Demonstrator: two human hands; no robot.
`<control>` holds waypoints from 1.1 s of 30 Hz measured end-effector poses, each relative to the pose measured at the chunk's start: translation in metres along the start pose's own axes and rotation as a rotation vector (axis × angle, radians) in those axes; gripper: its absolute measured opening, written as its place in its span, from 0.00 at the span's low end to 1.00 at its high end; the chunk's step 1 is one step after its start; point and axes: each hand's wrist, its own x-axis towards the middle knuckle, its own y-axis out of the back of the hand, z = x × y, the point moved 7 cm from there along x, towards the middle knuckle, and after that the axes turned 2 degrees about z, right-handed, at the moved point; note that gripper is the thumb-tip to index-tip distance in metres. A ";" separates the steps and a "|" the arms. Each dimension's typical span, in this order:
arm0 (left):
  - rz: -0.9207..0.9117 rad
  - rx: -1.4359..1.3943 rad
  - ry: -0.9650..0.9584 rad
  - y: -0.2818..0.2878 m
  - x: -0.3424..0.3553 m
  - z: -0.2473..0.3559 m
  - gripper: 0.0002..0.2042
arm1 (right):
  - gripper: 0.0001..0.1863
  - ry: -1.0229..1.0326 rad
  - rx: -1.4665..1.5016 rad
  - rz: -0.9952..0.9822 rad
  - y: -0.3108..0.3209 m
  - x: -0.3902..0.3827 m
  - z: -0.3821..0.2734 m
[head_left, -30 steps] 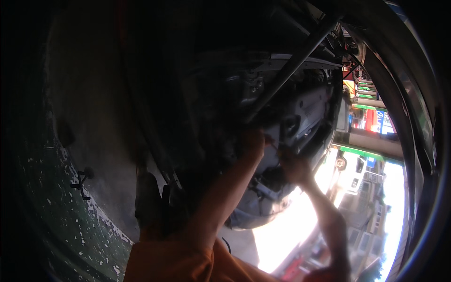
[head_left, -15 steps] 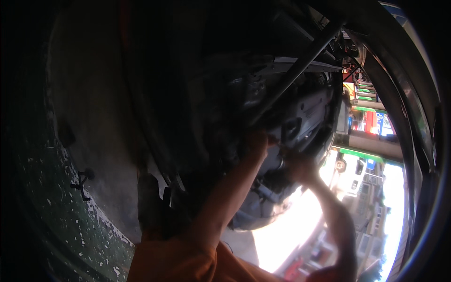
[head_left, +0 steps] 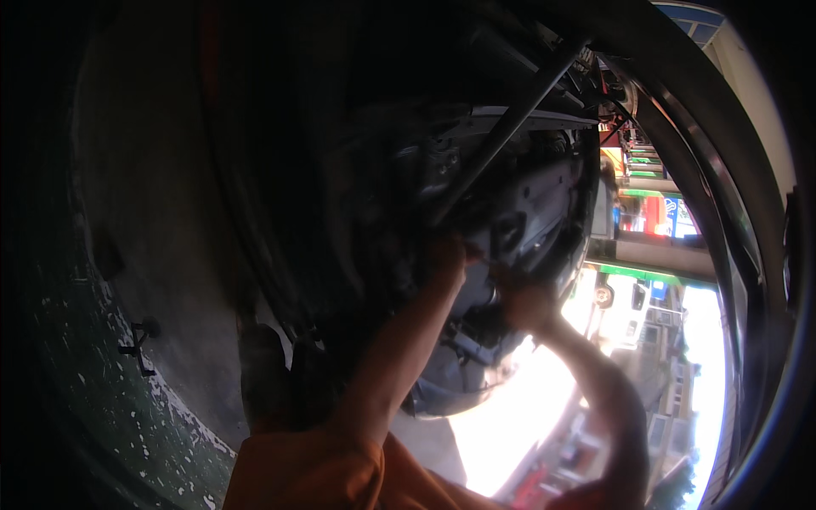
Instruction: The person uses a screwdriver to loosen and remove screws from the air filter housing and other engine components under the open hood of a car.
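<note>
Both my arms reach into the dark engine bay of a vehicle, above a grey panel (head_left: 544, 204). My left hand (head_left: 449, 257) is closed, its fingertips pinched together over dark parts; whatever they grip is lost in shadow. Close beside it on the right, my right hand (head_left: 523, 299) curls inward, with its fingertips nearly meeting those of the left. Anything it holds is too dark to name. A long grey rod (head_left: 518, 119) slants from the upper right down toward my left hand.
The raised hood (head_left: 697, 144) curves along the right side. A dark fender edge (head_left: 255, 263) runs left of my arms. Further left, a black bracket-like object (head_left: 138, 347) lies by worn green floor paint (head_left: 81, 365). Outside, a white vehicle (head_left: 625, 306) stands in bright light.
The whole view has shifted slightly, so the vehicle and my arms appear a little further left. Both hands stay at the same spot in the engine bay.
</note>
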 end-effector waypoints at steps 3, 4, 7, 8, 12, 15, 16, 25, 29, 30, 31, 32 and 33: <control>0.009 -0.048 0.068 -0.003 -0.017 -0.005 0.13 | 0.12 -0.138 0.316 -0.054 -0.017 -0.005 0.021; -0.021 -0.031 0.076 -0.003 -0.019 -0.009 0.12 | 0.11 -0.190 0.459 -0.071 -0.028 -0.011 0.030; -0.072 0.004 0.042 -0.004 -0.008 -0.010 0.10 | 0.10 -0.505 0.885 -0.265 -0.058 -0.019 0.048; -0.048 0.010 -0.001 0.003 -0.002 0.000 0.10 | 0.10 -0.470 0.876 -0.235 -0.061 -0.014 0.045; -0.007 0.081 0.034 -0.015 -0.015 0.001 0.09 | 0.13 -0.228 0.227 0.060 -0.017 -0.018 0.027; -0.013 0.082 -0.018 -0.012 -0.015 0.013 0.08 | 0.13 -0.088 -0.238 0.005 -0.009 -0.008 0.008; -0.013 0.073 -0.018 -0.009 -0.016 0.014 0.08 | 0.14 -0.091 -0.165 -0.004 -0.006 -0.004 0.005; -0.036 0.076 0.048 -0.005 -0.021 -0.008 0.13 | 0.14 -0.083 0.384 -0.027 -0.049 -0.010 0.035; -0.046 0.125 0.025 -0.008 -0.016 -0.007 0.12 | 0.17 -0.350 0.702 -0.106 -0.066 -0.018 0.055; -0.028 0.132 -0.004 -0.010 -0.018 0.009 0.11 | 0.19 -0.364 0.644 -0.083 -0.059 -0.012 0.053; -0.005 0.152 -0.004 -0.008 -0.019 0.010 0.11 | 0.20 -0.268 0.377 0.012 -0.047 -0.015 0.044; -0.026 0.143 0.010 -0.008 -0.011 0.006 0.11 | 0.22 -0.169 0.108 0.104 -0.035 -0.017 0.031; -0.046 0.131 0.021 -0.008 0.001 0.003 0.11 | 0.24 -0.066 -0.162 0.195 -0.023 -0.017 0.019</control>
